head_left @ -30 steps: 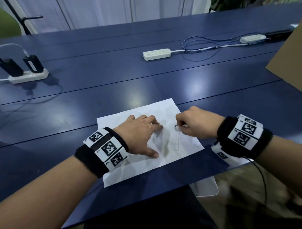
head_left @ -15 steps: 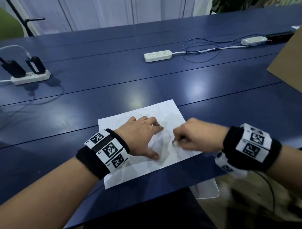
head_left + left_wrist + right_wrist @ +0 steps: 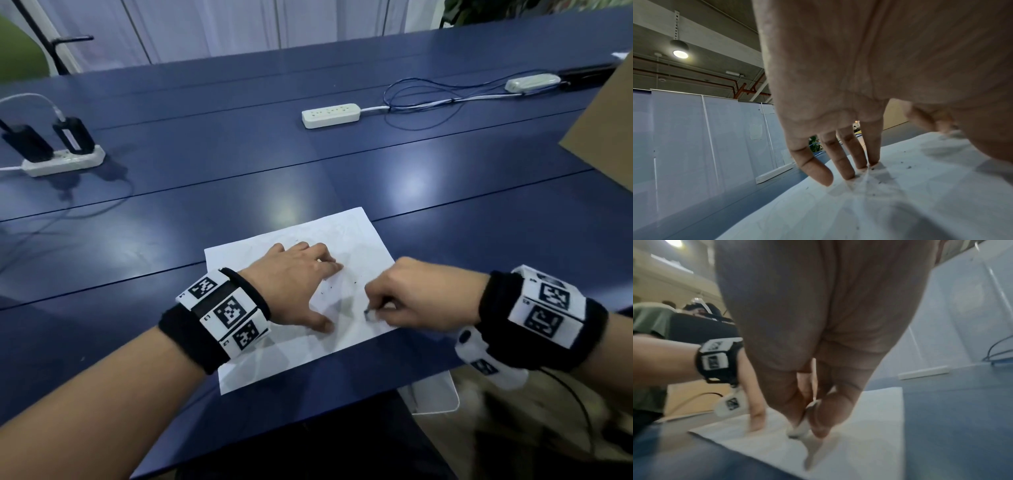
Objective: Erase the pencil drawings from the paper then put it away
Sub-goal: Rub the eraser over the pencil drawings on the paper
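Observation:
A white sheet of paper [image 3: 346, 236] lies on the blue table [image 3: 342, 171] near its front edge, with faint pencil marks and dark eraser crumbs on it. My left hand [image 3: 294, 277] lies flat on the paper [image 3: 900, 186] with straight spread fingers [image 3: 844, 164], pressing it down. My right hand [image 3: 407, 294] pinches a small white eraser [image 3: 368, 312] between thumb and fingers, its tip on the paper's near right part. In the right wrist view the eraser [image 3: 800, 429] touches the paper [image 3: 869, 426] beside my left thumb [image 3: 756, 415].
A white power strip [image 3: 330, 115] with a blue cable lies at the back centre. Another strip [image 3: 63, 162] with two black adapters sits at the back left. A cardboard sheet [image 3: 606, 126] stands at the right edge. A white object [image 3: 433, 394] hangs below the table front.
My right hand has slid with the eraser toward me along the paper, from near its middle to the near right part. The left hand has stayed put on the sheet.

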`<state>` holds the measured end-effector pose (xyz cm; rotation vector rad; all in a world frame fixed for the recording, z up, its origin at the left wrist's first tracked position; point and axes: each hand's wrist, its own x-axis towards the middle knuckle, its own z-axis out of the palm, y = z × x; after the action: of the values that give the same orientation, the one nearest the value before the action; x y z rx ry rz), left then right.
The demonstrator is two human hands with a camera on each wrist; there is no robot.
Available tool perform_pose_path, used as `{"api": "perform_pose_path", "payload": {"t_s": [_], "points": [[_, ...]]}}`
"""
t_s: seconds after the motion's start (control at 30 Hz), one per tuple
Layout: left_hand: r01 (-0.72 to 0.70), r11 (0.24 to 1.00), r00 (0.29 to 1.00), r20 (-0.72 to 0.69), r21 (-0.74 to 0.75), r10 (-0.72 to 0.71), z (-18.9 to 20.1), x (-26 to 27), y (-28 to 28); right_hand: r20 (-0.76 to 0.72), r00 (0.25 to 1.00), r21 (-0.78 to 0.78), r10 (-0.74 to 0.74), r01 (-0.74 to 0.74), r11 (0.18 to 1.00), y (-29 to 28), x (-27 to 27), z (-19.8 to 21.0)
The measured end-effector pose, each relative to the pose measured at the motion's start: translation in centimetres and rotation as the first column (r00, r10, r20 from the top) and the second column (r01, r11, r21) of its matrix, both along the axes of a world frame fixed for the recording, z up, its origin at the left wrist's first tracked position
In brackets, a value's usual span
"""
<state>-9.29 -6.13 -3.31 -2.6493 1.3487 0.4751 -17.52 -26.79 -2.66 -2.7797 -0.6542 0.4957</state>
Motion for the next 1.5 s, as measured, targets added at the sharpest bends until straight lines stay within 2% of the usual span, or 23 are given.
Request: {"api": "perform_pose_path", "payload": {"t_s": [0.13, 0.2, 0.3, 0.37, 0.43, 0.5, 0.67, 0.83, 0.9, 1.0, 1.07, 1.17, 1.2, 1.27, 1.37, 1.4, 1.43, 1.5], "points": [[0.001, 1.0, 1.0, 0.002, 0.008, -0.001, -0.1, -0.1, -0.1, 0.139, 0.971, -0.035, -0.195, 0.202, 0.979, -2.2, 2.3, -0.3], [0.003, 1.0, 1.0, 0.004, 0.009, -0.003, 0.0, 0.0, 0.0, 0.127, 0.983, -0.006, -0.136, 0.138, 0.99, -1.9, 1.7, -0.6], [0.003, 1.0, 1.0, 0.003, 0.006, -0.003, 0.0, 0.0, 0.0, 0.003, 1.0, 0.025, 0.025, -0.025, 0.999, -0.4, -0.4, -0.7], [0.005, 1.0, 1.0, -0.002, 0.007, -0.005, 0.1, 0.1, 0.0, 0.04, 0.999, 0.007, -0.002, 0.002, 1.0, -0.6, 0.1, -0.7], [0.002, 1.0, 1.0, -0.006, 0.008, -0.002, 0.0, 0.0, -0.1, 0.125, 0.986, -0.027, -0.109, 0.113, 0.993, -1.7, 1.4, -0.7], [0.004, 1.0, 1.0, -0.001, 0.012, -0.004, 0.0, 0.0, -0.1, 0.149, 0.978, -0.036, -0.147, 0.153, 0.988, -2.2, 1.7, -0.6], [0.002, 1.0, 1.0, 0.003, 0.021, -0.002, 0.0, 0.0, -0.2, 0.002, 1.0, -0.012, 0.004, -0.004, 1.0, -0.1, -1.1, -0.4], [0.002, 1.0, 1.0, 0.001, 0.02, -0.002, 0.0, 0.0, -0.2, 0.127, 0.972, -0.043, -0.199, 0.206, 0.978, -2.2, 1.7, -0.3], [0.001, 1.0, 1.0, 0.0, 0.022, -0.001, 0.1, 0.0, -0.2, 0.117, 0.98, -0.019, -0.159, 0.162, 0.987, -1.8, 1.0, -0.4], [0.001, 1.0, 1.0, 0.003, 0.024, -0.001, 0.1, 0.0, -0.2, 0.013, 1.0, 0.004, -0.01, 0.01, 1.0, -0.2, -0.9, -0.7], [-0.001, 1.0, 1.0, -0.005, 0.02, 0.001, 0.1, 0.0, -0.2, 0.048, 0.998, -0.005, -0.041, 0.041, 0.999, -0.4, -0.2, -0.7], [-0.003, 1.0, 1.0, -0.007, 0.023, 0.003, 0.1, -0.1, -0.2, 0.143, 0.969, -0.042, -0.202, 0.209, 0.977, -2.1, 2.2, -0.5], [-0.003, 1.0, 1.0, -0.007, 0.022, 0.003, 0.1, -0.1, -0.2, 0.153, 0.964, -0.042, -0.217, 0.226, 0.973, -2.4, 2.4, -0.5], [-0.002, 1.0, 1.0, -0.003, 0.015, 0.003, 0.1, -0.1, -0.2, 0.115, 0.978, -0.032, -0.173, 0.177, 0.984, -1.9, 1.6, -0.3], [-0.005, 1.0, 1.0, -0.006, 0.007, 0.006, 0.1, 0.0, -0.2, -0.016, 1.0, 0.015, 0.011, -0.011, 1.0, -0.1, -0.7, -0.1], [-0.006, 1.0, 1.0, -0.009, 0.006, 0.006, 0.1, 0.0, -0.2, -0.03, 0.999, 0.012, 0.028, -0.028, 1.0, 0.1, -0.7, -0.1], [-0.008, 1.0, 1.0, -0.011, 0.007, 0.008, 0.1, 0.0, -0.2, -0.005, 1.0, 0.004, 0.008, -0.008, 1.0, 0.0, -0.3, 0.0], [-0.007, 1.0, 1.0, -0.01, 0.01, 0.007, 0.1, 0.0, -0.2, 0.08, 0.99, -0.035, -0.12, 0.123, 0.992, -0.9, 1.5, 0.1]]}}
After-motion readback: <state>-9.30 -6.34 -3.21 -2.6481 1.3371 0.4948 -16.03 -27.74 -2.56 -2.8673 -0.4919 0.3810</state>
